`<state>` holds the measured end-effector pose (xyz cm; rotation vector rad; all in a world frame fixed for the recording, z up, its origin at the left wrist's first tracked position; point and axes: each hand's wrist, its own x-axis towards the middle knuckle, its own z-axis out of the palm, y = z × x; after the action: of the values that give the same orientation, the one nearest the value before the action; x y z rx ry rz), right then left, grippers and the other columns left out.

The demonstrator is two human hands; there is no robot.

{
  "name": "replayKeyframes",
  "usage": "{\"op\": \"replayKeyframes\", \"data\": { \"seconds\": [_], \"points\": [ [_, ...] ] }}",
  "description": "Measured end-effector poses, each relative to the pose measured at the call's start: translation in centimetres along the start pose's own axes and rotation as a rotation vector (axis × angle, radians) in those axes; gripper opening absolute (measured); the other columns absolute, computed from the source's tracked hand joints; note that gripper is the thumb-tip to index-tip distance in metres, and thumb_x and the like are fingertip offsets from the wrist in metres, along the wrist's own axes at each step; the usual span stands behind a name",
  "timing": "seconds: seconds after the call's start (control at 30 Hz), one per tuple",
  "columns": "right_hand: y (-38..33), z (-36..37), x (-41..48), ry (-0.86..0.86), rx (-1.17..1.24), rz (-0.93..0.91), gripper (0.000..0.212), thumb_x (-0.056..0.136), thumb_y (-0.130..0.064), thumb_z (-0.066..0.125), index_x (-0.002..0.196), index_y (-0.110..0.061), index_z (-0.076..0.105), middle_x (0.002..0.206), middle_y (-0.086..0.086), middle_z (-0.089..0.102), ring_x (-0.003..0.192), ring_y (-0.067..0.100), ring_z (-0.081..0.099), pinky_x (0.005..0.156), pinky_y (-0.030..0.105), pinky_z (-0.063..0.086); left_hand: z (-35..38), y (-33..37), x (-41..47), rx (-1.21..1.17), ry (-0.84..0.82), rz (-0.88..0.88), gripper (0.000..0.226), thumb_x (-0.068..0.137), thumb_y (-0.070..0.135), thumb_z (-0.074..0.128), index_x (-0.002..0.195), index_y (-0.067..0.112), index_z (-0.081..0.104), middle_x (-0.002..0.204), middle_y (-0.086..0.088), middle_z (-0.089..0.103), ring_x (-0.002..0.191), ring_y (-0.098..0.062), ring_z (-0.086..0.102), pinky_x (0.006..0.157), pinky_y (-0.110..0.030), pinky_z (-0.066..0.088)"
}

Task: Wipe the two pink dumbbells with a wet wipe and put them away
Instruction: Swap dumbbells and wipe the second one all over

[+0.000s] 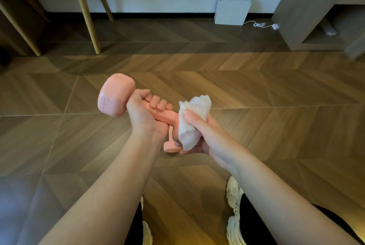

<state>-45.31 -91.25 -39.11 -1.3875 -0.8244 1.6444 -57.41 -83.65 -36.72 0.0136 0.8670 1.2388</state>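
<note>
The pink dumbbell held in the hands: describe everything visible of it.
The pink dumbbell looks matte and smooth, as if rubber-coated. One blocky, round-cornered head shows, with a raised marking too blurred to read, and a round bar runs from it. It is held in the air above the wooden floor, tilted, with the visible head up and to the left. The left hand grips the bar beside that head. The right hand wraps a crumpled white wet wipe round the other end, which is hidden.

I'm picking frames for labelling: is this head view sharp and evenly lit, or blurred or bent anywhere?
Head view: the dumbbell and wet wipe are fairly sharp; the corners smear, as at the shelf unit on the right; wide-angle distortion tilts its edges; lighting is dim and warm.
</note>
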Motion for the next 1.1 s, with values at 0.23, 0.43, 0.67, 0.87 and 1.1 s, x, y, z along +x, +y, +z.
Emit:
{"op": "replayKeyframes", "data": {
  "seconds": [0.23,0.43,0.67,0.87,1.1],
  "points": [
    [-0.3,-1.2,-0.5,-0.128,0.008,-0.01,0.07,0.078,-0.032,0.075,0.14,-0.029,0.043,0.13,0.005,0.063,0.116,0.027,0.065,0.096,0.046,0.055,-0.2,0.7,0.2,-0.044,0.007,0.019,0.035,0.088,0.015,0.039,0.056,0.021,0.028,0.051,0.006,0.021,0.042,-0.013,0.021,0.051,-0.026,0.027],
    [-0.1,-0.1,-0.3,0.047,-0.032,-0.102,0.055,0.082,-0.028,0.079,0.127,-0.036,0.048,0.121,-0.005,0.065,0.101,0.008,0.069,0.086,0.032,0.058,0.1,0.2,0.2,-0.03,0.123,0.001,0.029,0.089,0.021,0.058,0.066,0.017,0.041,0.054,0.002,0.045,0.048,-0.014,0.046,0.062,-0.027,0.044],
    [-0.6,-0.1,-0.3,0.045,0.049,-0.151,0.023,0.094,-0.034,0.062,0.116,-0.033,0.055,0.112,0.001,0.066,0.099,0.013,0.066,0.091,0.051,0.054,-0.4,0.5,0.7,-0.054,0.107,-0.011,0.032,0.091,0.025,0.055,0.066,0.02,0.036,0.05,0.007,0.031,0.04,-0.011,0.032,0.05,-0.024,0.034],
    [-0.4,-0.4,-0.3,-0.078,-0.034,-0.069,0.061,0.072,-0.033,0.077,0.127,-0.035,0.05,0.124,-0.005,0.065,0.112,0.015,0.066,0.096,0.04,0.055,-0.2,0.7,0.2,-0.024,0.064,0.029,0.033,0.09,0.018,0.045,0.062,0.021,0.028,0.052,0.006,0.02,0.042,-0.013,0.022,0.05,-0.025,0.027],
    [-0.7,-0.9,-0.5,-0.119,0.014,-0.047,0.056,0.084,-0.031,0.071,0.134,-0.031,0.046,0.125,0.003,0.065,0.114,0.025,0.065,0.095,0.054,0.051,0.0,0.3,0.3,0.008,0.062,0.032,0.032,0.09,0.017,0.044,0.062,0.021,0.028,0.051,0.006,0.02,0.042,-0.013,0.02,0.048,-0.025,0.028]
  ]
}}
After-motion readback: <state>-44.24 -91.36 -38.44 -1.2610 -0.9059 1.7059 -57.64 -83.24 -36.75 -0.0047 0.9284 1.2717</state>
